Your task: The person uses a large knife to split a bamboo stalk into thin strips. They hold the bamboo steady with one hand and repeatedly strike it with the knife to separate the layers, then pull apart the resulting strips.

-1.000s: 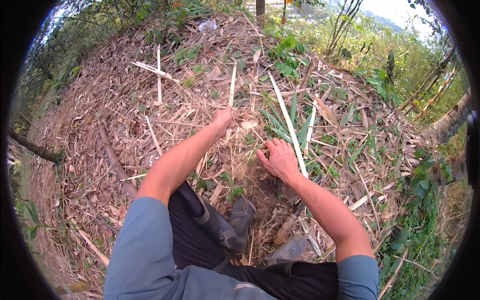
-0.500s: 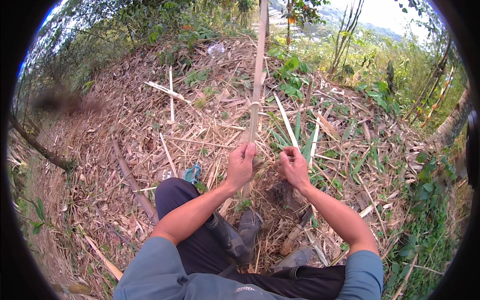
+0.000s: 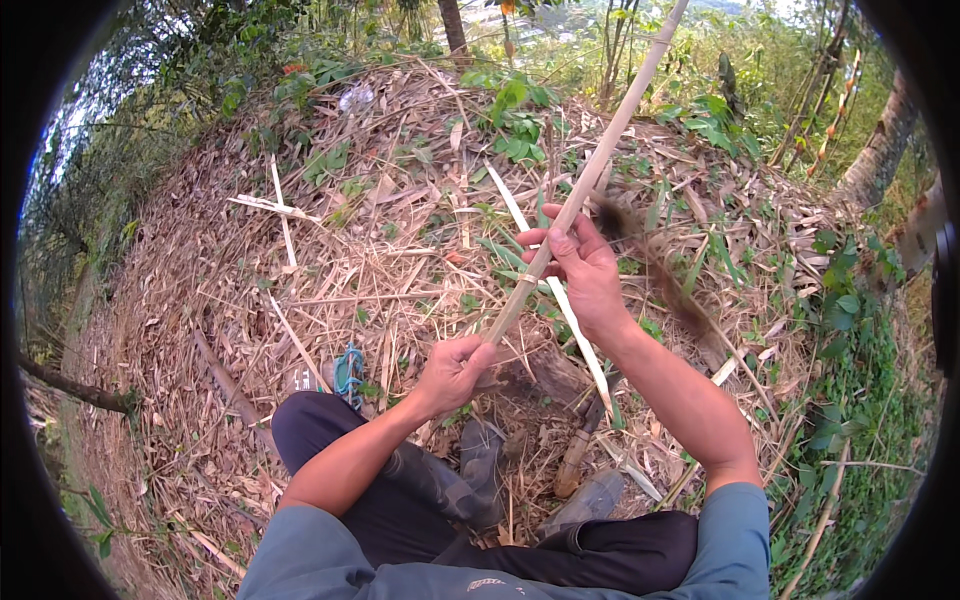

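Note:
A long pale bamboo strip [image 3: 612, 135] slants from my lap side up toward the far right, with a raised joint near its lower part. My left hand [image 3: 455, 375] is closed round its lower end. Farther up, my right hand [image 3: 585, 265] grips the strip, thumb on the near side and fingers passing behind. Below the hands, between my boots, lies a blade tool with a wooden handle [image 3: 572, 462]; its blade is partly hidden by debris. A brown woody stump [image 3: 545, 375] stands just beyond it.
Dry leaves cover the sloping ground. Pale split strips [image 3: 575, 310] lie beyond my right hand, and crossed pieces [image 3: 280, 208] lie at left. A blue cord [image 3: 348, 375] is beside my left knee. A dark blurred shape [image 3: 680, 300] shows at right. A trunk [image 3: 880, 150] stands far right.
The bamboo strip has tilted from near upright to lean right. My right hand has moved up and taken hold of it; my left hand has come lower and nearer.

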`<state>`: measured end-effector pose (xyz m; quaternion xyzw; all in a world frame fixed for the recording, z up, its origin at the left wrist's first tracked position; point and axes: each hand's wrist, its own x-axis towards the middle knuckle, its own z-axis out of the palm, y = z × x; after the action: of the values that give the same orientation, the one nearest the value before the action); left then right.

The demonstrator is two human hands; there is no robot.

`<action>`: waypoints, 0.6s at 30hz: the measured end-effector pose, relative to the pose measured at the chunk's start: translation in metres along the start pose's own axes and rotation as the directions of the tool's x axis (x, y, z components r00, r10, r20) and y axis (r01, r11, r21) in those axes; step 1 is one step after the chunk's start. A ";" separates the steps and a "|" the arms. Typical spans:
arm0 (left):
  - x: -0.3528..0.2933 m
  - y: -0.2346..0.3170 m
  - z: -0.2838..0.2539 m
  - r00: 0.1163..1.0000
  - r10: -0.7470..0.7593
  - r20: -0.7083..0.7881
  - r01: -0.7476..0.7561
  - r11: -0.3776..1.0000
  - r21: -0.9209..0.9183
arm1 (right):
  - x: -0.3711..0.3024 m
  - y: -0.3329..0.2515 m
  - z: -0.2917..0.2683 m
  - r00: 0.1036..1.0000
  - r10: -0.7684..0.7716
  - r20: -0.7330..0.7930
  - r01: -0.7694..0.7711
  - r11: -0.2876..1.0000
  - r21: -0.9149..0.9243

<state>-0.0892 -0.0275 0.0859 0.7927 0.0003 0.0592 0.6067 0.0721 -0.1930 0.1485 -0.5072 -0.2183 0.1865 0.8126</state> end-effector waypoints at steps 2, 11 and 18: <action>0.001 0.000 0.002 1.000 -0.006 0.012 0.006 1.000 0.011 | 0.000 0.006 -0.006 1.000 0.020 -0.017 -0.021 0.999 -0.038; -0.005 -0.011 -0.005 1.000 0.011 0.026 -0.014 0.995 0.099 | -0.003 0.003 0.002 0.983 0.159 -0.089 -0.166 0.982 -0.088; 0.000 0.002 -0.018 0.988 -0.113 -0.102 0.105 0.991 -0.078 | -0.003 0.011 -0.007 0.915 0.294 -0.275 -0.335 0.935 -0.115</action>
<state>-0.0907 -0.0103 0.0923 0.7648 0.0738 0.0680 0.6364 0.0731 -0.1951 0.1348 -0.6188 -0.0422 0.2303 0.7498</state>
